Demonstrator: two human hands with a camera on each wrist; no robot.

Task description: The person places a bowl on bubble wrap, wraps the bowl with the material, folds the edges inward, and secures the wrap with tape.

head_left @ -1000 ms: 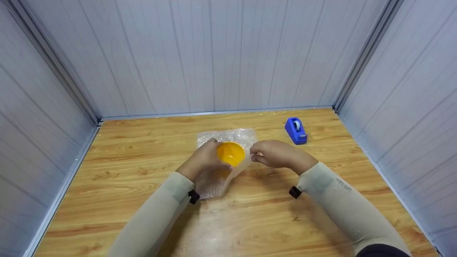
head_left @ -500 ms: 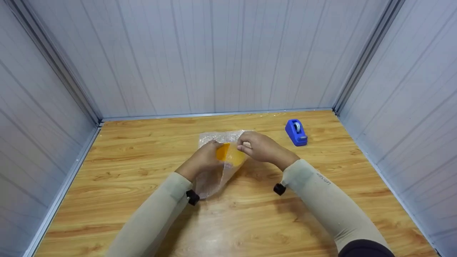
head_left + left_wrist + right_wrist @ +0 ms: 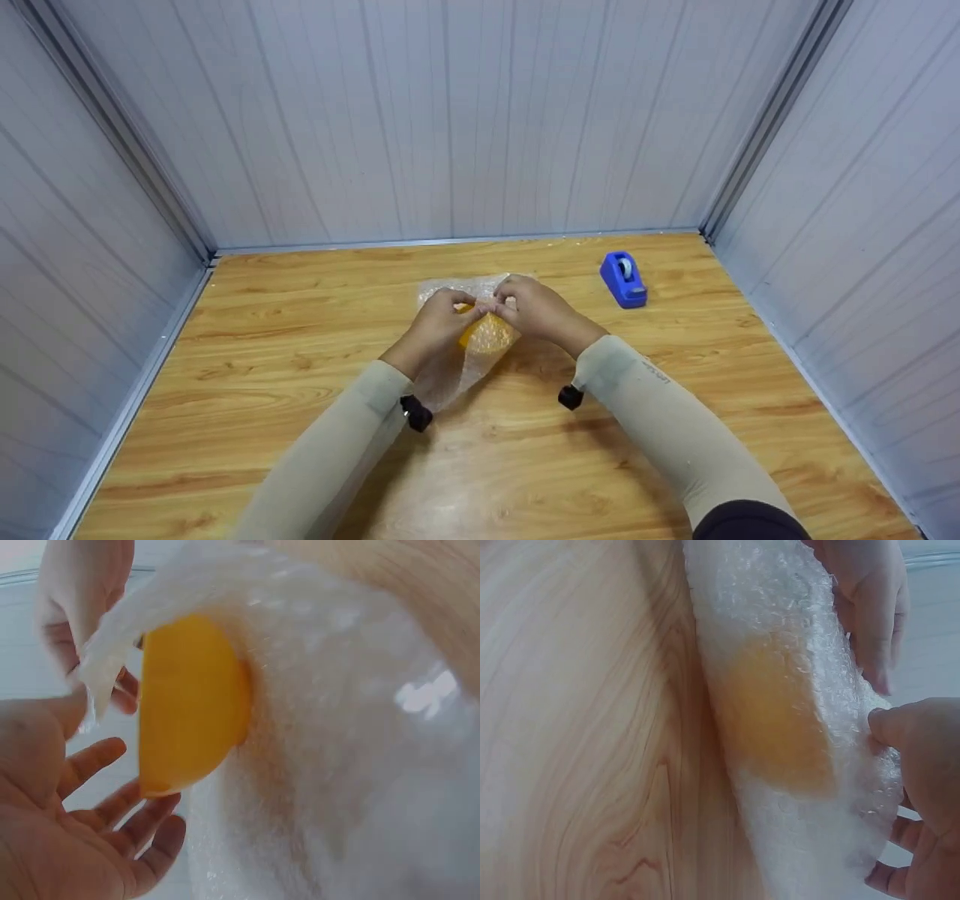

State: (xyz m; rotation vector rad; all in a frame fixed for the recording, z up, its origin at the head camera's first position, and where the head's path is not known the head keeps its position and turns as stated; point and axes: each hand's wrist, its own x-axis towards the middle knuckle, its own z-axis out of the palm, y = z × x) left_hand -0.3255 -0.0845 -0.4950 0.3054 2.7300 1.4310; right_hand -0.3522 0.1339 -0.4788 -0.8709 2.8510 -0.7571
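Note:
A yellow bowl (image 3: 191,705) sits on a sheet of bubble wrap (image 3: 442,382), whose right side is lifted over it. Through the wrap, its yellow shows in the right wrist view. My left hand (image 3: 433,326) holds the bowl by its rim, fingers against the edge in the left wrist view and thumb on the folded wrap. My right hand (image 3: 541,311) pinches the wrap's lifted edge above the bowl. Both thumbs meet there, at the bowl's mouth. Most of the bowl's inside is hidden by wrap and hands.
A blue tape dispenser (image 3: 623,280) with a roll of tape stands at the back right of the wooden table (image 3: 300,360). Pale panel walls (image 3: 450,120) enclose the table at the back and both sides.
My right hand has brought the wrap's right edge leftward over the bowl. My left thumb has moved onto the wrap, close to the right thumb. The bowl's open mouth is now mostly covered.

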